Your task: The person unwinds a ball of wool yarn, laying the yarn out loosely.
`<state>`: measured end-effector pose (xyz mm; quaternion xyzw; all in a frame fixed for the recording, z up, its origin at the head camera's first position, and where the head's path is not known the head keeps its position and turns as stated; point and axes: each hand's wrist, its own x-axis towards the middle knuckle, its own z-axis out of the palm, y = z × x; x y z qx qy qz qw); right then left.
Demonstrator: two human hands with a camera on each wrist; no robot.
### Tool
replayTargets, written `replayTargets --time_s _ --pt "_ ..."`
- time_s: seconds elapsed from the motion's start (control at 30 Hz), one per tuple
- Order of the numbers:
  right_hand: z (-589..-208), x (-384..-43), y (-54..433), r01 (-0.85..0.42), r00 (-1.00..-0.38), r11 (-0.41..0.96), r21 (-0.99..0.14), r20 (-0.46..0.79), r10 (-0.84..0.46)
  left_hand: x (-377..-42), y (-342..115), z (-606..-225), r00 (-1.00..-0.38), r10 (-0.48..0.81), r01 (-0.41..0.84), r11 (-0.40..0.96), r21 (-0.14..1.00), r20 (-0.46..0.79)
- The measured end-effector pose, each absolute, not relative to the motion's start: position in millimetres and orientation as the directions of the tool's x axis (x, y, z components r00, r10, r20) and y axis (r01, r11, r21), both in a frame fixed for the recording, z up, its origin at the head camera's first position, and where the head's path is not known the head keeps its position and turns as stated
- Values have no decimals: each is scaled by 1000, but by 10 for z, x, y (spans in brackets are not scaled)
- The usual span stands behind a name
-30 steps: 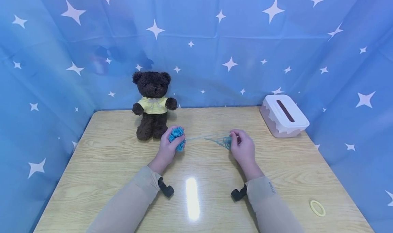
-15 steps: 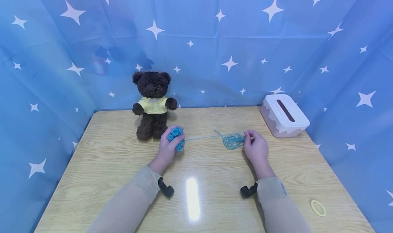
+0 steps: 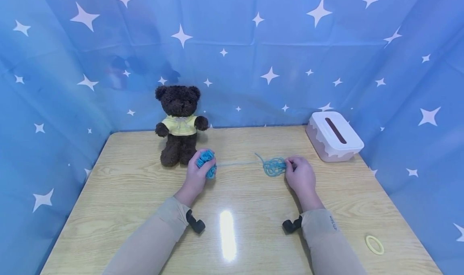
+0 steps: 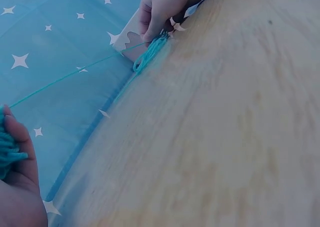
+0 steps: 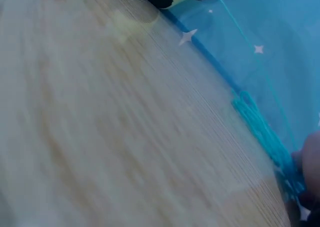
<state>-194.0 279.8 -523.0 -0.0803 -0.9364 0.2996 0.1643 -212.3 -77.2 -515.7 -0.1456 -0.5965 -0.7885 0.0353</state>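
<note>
My left hand (image 3: 197, 173) grips a bundle of blue yarn (image 3: 206, 160), the thumb across its front. A thin strand (image 3: 237, 163) runs from it, nearly straight, over to my right hand (image 3: 301, 177). There my thumb and fingertips pinch a loose hank of blue yarn (image 3: 274, 167), whose loops spread leftward and end in a short tail. In the left wrist view, the hank (image 4: 150, 54) droops from the right hand's fingers, and the strand (image 4: 70, 77) stands above the table. The right wrist view shows the looped hank (image 5: 262, 129) beside the partly cut-off right hand.
A dark brown teddy bear (image 3: 179, 124) in a yellow hoodie stands at the back left. At the back right sits a white-lidded tissue box (image 3: 335, 136). A pale yellow ring (image 3: 374, 245) lies near the front right of the wooden table (image 3: 145, 210). A starry blue curtain (image 3: 232, 73) surrounds it.
My right hand has moved right, away from the left, with the hank of yarn, which now shows more spread loops. In the last half second little differs. My left hand has stayed in place.
</note>
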Motion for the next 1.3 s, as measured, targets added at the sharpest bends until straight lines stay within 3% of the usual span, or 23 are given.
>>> replayTargets --time_s 0.2,0.33,0.43,0.57,0.67,0.8,1.03,1.3 --pt "-5227 -1934 2717 3 -939 813 -582 279 203 -2120 -776 -5155 -956 146 207 -271 940 253" --pt "-5218 -1938 2525 -164 -856 804 -572 488 172 -2129 -786 -5163 -953 163 212 -245 946 255" --pt "-5208 -1910 2259 -338 -790 775 -534 609 75 -2128 -789 -5162 -950 171 220 -231 948 262" --pt "-5196 -1822 1841 -474 -837 646 -598 533 -120 -2123 -793 -5158 -945 188 225 -224 948 269" --pt "-5171 -1770 1564 -471 -878 568 -675 423 -226 -2130 -796 -5166 -942 206 221 -216 951 265" --pt "-5152 -1748 1307 -449 -893 552 -702 362 -266 -2133 -798 -5175 -944 219 205 -194 959 246" --pt "-5170 -1730 1193 -475 -873 586 -656 435 -222 -2126 -780 -5166 -947 218 194 -190 962 234" --pt "-5161 -1763 1371 -360 -919 623 -694 378 -110 -2135 -758 -5182 -943 220 199 -224 954 248"
